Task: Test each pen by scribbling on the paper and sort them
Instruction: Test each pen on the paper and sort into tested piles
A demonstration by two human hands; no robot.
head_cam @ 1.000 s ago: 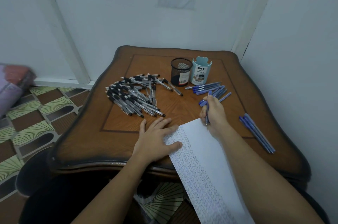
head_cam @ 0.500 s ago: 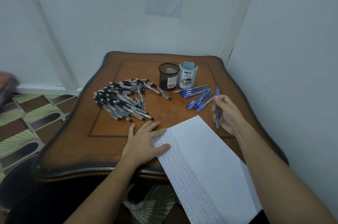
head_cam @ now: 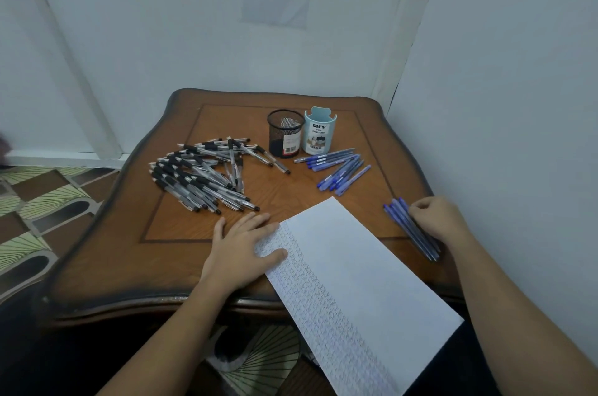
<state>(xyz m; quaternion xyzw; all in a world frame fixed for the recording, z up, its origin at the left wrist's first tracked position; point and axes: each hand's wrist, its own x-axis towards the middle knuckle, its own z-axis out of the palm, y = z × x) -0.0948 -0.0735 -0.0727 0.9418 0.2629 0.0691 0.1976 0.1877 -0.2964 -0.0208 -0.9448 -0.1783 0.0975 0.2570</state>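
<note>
Lying against the right grip (head_cam: 433, 221), blue pens (head_cam: 408, 229).

Reddish-brown bench (head_cam: 181, 253) with a darker rim. The left pens (head_cam: 200, 175) are black and clear; far blue pens (head_cam: 339, 169) and near blue pens (head_cam: 404, 224) at right. Black mesh cup (head_cam: 284, 133), pale-blue organizer (head_cam: 319, 137) with white label. White paper (head_cam: 372, 266), blue scribble rows down its left strip. Green-fan, brown floor (head_cam: 38, 201).

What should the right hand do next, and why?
Probably move the right hand over to the loose blue pens near the light blue holder and pick one to scribble with. Its curled fingers sit at the side pile, and the left hand presses the paper flat.
</note>
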